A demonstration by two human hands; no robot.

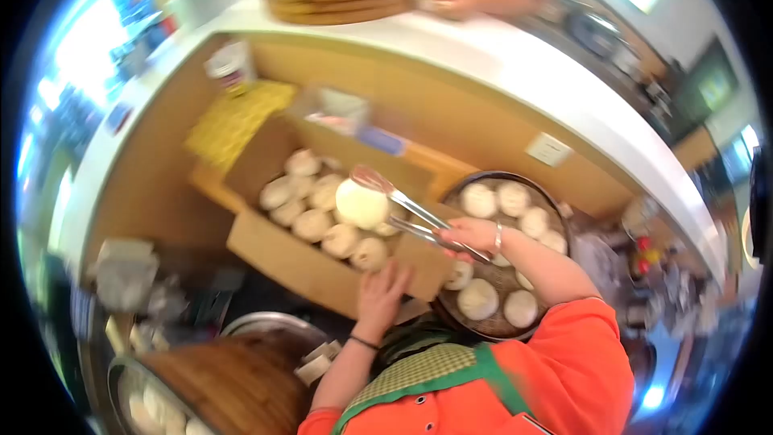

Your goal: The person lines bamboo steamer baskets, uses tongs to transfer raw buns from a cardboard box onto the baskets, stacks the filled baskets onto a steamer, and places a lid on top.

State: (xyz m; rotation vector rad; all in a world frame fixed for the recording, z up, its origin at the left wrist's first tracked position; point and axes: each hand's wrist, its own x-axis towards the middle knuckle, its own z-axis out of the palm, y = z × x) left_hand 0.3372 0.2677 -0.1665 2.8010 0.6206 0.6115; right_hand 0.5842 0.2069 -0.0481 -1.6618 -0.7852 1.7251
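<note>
My right hand (473,238) is closed around metal tongs (411,208) with brownish tips. A pale steamed bun (360,204) sits at the tong tips, over the cardboard box (302,262); blur hides exactly how it is gripped. Several more buns (312,225) lie inside the box. My left hand (383,296) rests on the box's near edge, fingers stretched out and holding nothing. Below my right forearm, a round steamer tray (555,213) holds several buns (479,300) with gaps between them.
A white counter (467,44) curves around the far side, bearing a bamboo steamer (338,0). Behind it a person in orange has a hand (455,4) near that steamer. A tall wooden steamer (233,374) stands at lower left. A yellow textured sheet (237,125) lies beyond the box.
</note>
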